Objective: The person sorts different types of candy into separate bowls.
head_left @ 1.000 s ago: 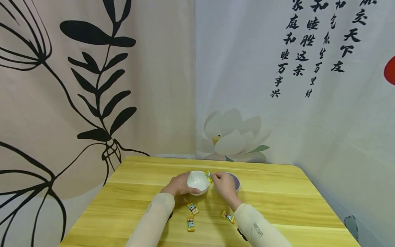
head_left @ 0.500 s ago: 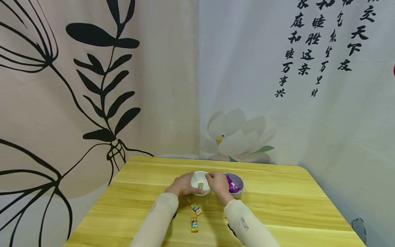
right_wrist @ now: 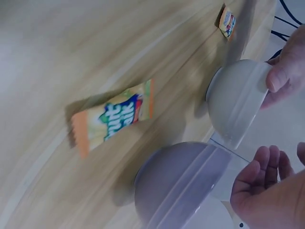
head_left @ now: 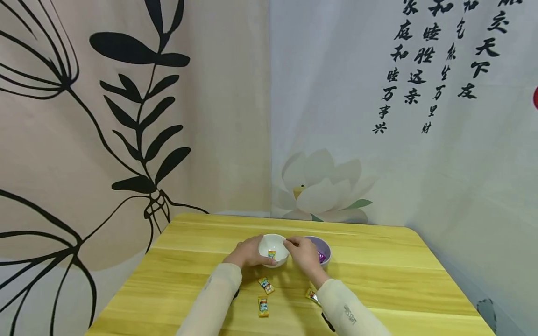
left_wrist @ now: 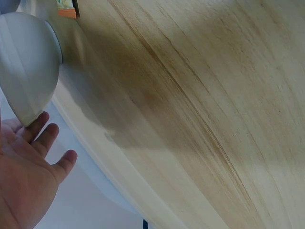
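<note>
A white bowl [head_left: 274,243] stands on the table, and a yellow-wrapped candy [head_left: 271,254] lies inside it. My left hand [head_left: 248,253] grips the bowl from the left, its thumb along the near side. Right at the bowl's right rim are the fingertips of my right hand [head_left: 303,253]; in the right wrist view its fingers are loosely bent with nothing between them. Behind that hand, a purple bowl [head_left: 326,246] holds a shiny purple wrapped piece [head_left: 321,257], partly hidden. Printed wrapping shows on a candy [right_wrist: 114,117] beside the purple bowl in the right wrist view.
Two yellow-wrapped candies [head_left: 266,285] lie on the wooden table [head_left: 378,280] in front of the white bowl. A third candy [head_left: 312,296] is partly covered by the right sleeve. Printed cloth [head_left: 227,116] hangs behind the table.
My right hand brought a yellow-wrapped candy over the white bowl and let it go inside. It has since drawn back slightly to the right. The left hand keeps its grip.
</note>
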`<state>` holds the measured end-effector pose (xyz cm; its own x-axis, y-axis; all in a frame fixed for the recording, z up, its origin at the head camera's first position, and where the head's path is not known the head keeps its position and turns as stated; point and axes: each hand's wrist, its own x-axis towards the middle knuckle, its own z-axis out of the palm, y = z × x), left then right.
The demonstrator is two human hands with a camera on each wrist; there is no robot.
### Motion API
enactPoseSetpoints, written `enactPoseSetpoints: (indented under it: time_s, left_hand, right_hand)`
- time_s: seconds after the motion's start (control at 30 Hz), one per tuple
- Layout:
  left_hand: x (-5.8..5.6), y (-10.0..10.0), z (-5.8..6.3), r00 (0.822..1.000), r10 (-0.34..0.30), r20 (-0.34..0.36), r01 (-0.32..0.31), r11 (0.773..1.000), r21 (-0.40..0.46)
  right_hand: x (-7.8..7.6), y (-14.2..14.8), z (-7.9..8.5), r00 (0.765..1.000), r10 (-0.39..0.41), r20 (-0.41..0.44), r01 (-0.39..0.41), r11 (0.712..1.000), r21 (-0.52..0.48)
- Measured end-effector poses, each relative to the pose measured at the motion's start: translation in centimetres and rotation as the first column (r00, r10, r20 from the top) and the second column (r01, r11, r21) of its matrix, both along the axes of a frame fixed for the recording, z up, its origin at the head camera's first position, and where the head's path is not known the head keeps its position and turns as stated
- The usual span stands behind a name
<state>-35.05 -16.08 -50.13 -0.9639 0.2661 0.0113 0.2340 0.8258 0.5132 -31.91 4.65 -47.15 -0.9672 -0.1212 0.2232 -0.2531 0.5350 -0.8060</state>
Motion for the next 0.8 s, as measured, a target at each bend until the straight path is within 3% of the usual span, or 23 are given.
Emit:
enactPoseSetpoints:
  time_s: [0.23, 0.53, 0.8]
  left_hand:
    - [0.0, 0.1, 0.2, 1.000, -0.007, 0.011, 0.006, 1.000, 0.010]
    - [0.1, 0.1, 0.4, 1.000, 0.006, 0.023, -0.007, 0.999, 0.035]
    - [0.1, 0.0, 0.3, 1.000, 0.014, 0.023, -0.014, 0.999, 0.033]
  right_hand:
    - [1.1, 1.7, 0.1, 1.000, 0.029, 0.011, -0.029, 0.999, 0.017]
    - [2.2, 3.9, -1.1, 0.997, 0.047, -0.058, -0.044, 0.997, 0.058]
    - [3.9, 5.5, -1.7, 0.997, 0.078, -0.029, -0.076, 0.996, 0.049]
